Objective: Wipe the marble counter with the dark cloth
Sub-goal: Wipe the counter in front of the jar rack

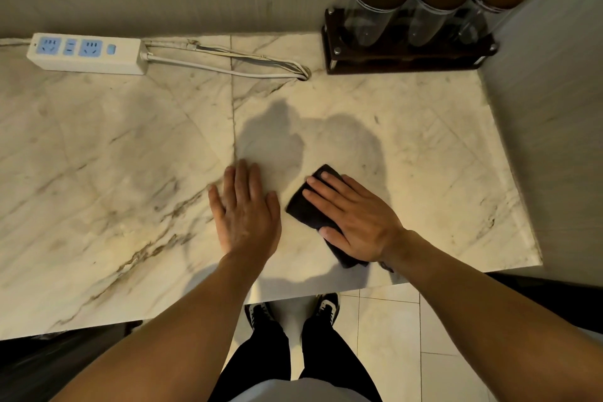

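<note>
The cloth point(308, 206) lies flat on the marble surface point(98, 157), folded and dark, close to the near edge. The right hand point(355, 222) presses down on it with fingers spread and straight, palm flat, not curled around it; the cloth's far corner shows past the fingertips, its left side sticks out beside the fingers, and a strip shows under the wrist. The left hand point(244, 215) lies just left of the cloth, apart from it, palm down on bare marble with fingers extended and holding nothing.

Beyond the cloth, toward the wall, the marble is bare up to a rack point(404, 55) in the far right corner, which carries three upright clear jars point(434, 3) with dark lids. Far left of the cloth, against the wall, sits a white power strip point(86, 54); its cord point(228, 68) runs along the wall toward the rack and goes down into a hole in the marble. A seam runs from the wall toward the left hand. Right of the cloth the marble stays bare to its right edge, which meets a wall. Left of the cloth lies a wide bare stretch. Below the near edge are tiled floor and the person's shoes point(328, 305).
</note>
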Tool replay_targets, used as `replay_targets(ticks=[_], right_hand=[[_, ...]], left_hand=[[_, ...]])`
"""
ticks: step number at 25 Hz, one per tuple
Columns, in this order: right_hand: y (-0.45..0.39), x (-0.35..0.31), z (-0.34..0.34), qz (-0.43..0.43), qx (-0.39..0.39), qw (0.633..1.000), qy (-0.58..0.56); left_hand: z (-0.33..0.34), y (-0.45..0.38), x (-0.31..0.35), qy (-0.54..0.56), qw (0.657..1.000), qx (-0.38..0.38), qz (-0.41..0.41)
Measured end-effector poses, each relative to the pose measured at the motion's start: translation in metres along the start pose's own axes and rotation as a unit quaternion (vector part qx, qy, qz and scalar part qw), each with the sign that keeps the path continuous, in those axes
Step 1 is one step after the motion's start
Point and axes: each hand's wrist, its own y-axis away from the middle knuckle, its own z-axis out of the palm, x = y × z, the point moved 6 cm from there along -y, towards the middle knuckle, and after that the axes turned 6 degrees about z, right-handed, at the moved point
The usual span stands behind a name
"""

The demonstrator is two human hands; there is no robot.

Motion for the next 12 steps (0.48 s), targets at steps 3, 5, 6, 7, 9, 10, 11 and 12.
replay_targets(ticks=[3, 5, 6, 7, 9, 10, 11, 12], right_hand=[[-0.011, 0.007, -0.005, 0.005, 0.007, 1.000, -0.002], [-0.020, 0.012, -0.008, 0.007, 0.008, 1.000, -0.004], [-0.024, 0.015, -0.009, 0.007, 0.006, 1.000, -0.003], [-0.029, 0.018, -0.010, 0.008, 0.004, 1.000, -0.001], [-0.040, 0.026, -0.014, 0.013, 0.004, 1.000, -0.005], [-0.045, 0.029, -0.016, 0.017, 0.005, 1.000, -0.007], [-0.049, 0.032, -0.018, 0.023, 0.007, 1.000, -0.005], [-0.054, 0.036, -0.019, 0.030, 0.007, 1.000, -0.002]], left_hand=[[0.000, 0.000, 0.001, -0.020, 1.000, 0.006, 0.001], [-0.002, 0.000, 0.001, -0.027, 1.000, 0.015, 0.002], [-0.003, 0.000, 0.001, -0.026, 0.999, 0.022, 0.004], [-0.003, 0.000, 0.001, -0.025, 0.999, 0.028, 0.007], [-0.003, -0.001, 0.001, -0.021, 0.999, 0.038, 0.011], [-0.003, 0.000, 0.001, -0.020, 0.999, 0.042, 0.013], [-0.002, 0.000, 0.001, -0.018, 0.999, 0.046, 0.014], [-0.002, -0.001, 0.001, -0.018, 0.999, 0.048, 0.014]])
